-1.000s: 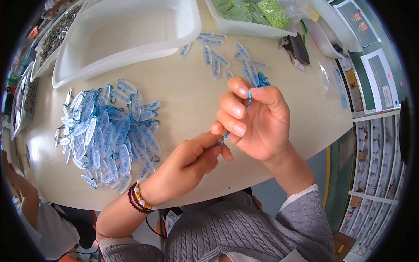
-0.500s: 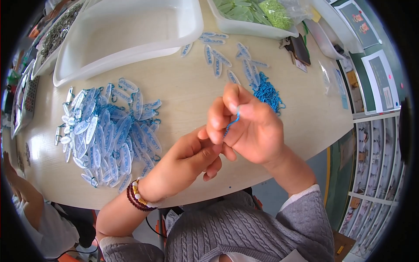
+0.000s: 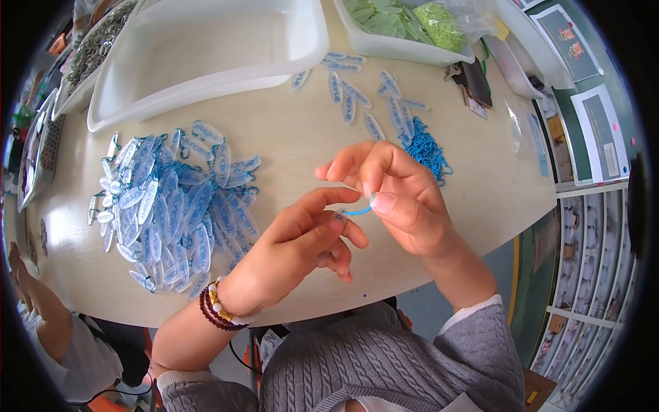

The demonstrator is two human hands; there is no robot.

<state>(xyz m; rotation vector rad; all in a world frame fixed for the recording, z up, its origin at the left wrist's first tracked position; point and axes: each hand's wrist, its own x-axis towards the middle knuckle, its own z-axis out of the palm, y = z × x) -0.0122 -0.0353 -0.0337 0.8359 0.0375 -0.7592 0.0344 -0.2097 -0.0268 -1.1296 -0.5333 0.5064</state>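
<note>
My left hand (image 3: pixel 292 244) pinches a clear plastic tag between thumb and fingers; only its tip shows and the rest is hidden. A short blue ball chain (image 3: pixel 357 212) runs from that tip to my right hand (image 3: pixel 412 213), whose thumb and forefinger grip its other end. On the table to the left lies a heap of clear oval tags (image 3: pixel 175 213) with blue lettering, many with blue chains on them. Beyond my right hand sits a small pile of loose blue ball chains (image 3: pixel 427 151). Several unchained tags (image 3: pixel 348 106) are scattered farther back.
A large white tub (image 3: pixel 206 75) stands at the back left, beside a tray of metal rings (image 3: pixel 103 44). Another white tub (image 3: pixel 412 51) at the back holds green tags and green chains. A dark key case (image 3: pixel 475 84) lies near it. Another person's arm (image 3: pixel 38 302) shows at lower left.
My hands have moved slightly apart. The right hand has turned and lowered, bringing the chain from upright to nearly level. The tag's tip now shows in my left fingers.
</note>
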